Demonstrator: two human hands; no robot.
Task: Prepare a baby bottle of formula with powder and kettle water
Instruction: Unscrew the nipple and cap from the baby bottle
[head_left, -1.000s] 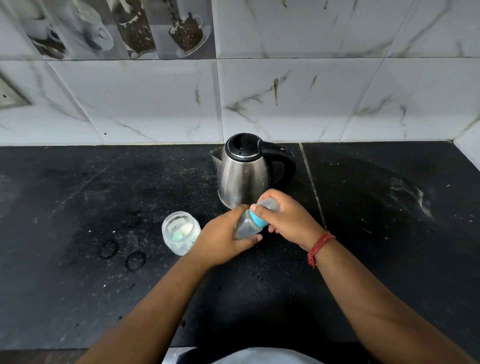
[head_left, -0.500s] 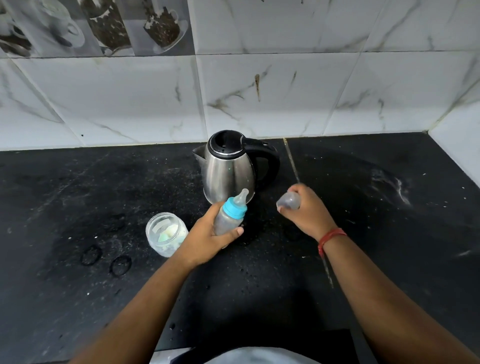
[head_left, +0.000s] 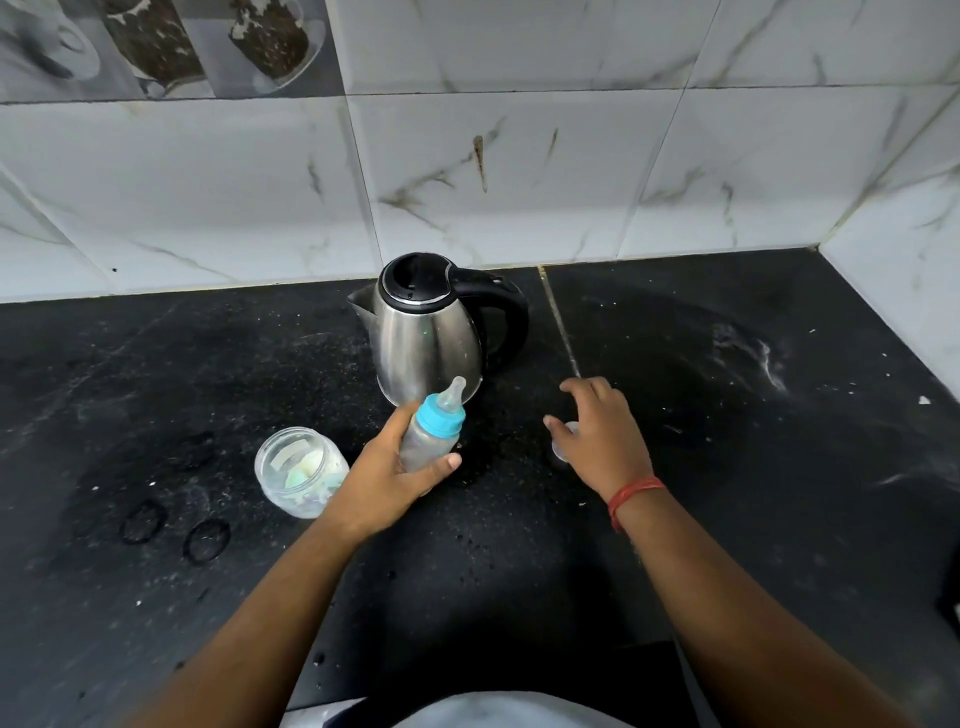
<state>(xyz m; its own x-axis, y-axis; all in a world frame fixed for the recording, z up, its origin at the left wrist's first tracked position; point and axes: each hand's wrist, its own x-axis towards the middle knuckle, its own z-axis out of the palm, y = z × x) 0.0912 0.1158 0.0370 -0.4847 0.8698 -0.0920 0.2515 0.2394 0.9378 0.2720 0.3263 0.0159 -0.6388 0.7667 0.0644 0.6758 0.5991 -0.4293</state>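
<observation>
My left hand (head_left: 382, 480) grips a greyish baby bottle (head_left: 427, 446) with a blue collar and a clear teat, tilted toward the kettle. The steel kettle (head_left: 426, 335), with its black lid and handle, stands just behind the bottle. My right hand (head_left: 602, 434) hovers low over the black counter with its fingers spread. The bottle's clear cap (head_left: 563, 448) lies on the counter under the palm, mostly hidden. A clear jar (head_left: 298, 470) with pale powder and a scoop inside lies tilted to the left of my left hand.
The black stone counter (head_left: 753, 467) ends at a white marble-tile wall behind and at the right. Two wet ring marks (head_left: 174, 530) and scattered white specks lie on the counter. A pale smear (head_left: 753, 353) marks the right side.
My right hand pulled the clear cap off the bottle, carried it to the right and lowered it onto the counter, then spread its fingers. The left hand kept hold of the bottle.
</observation>
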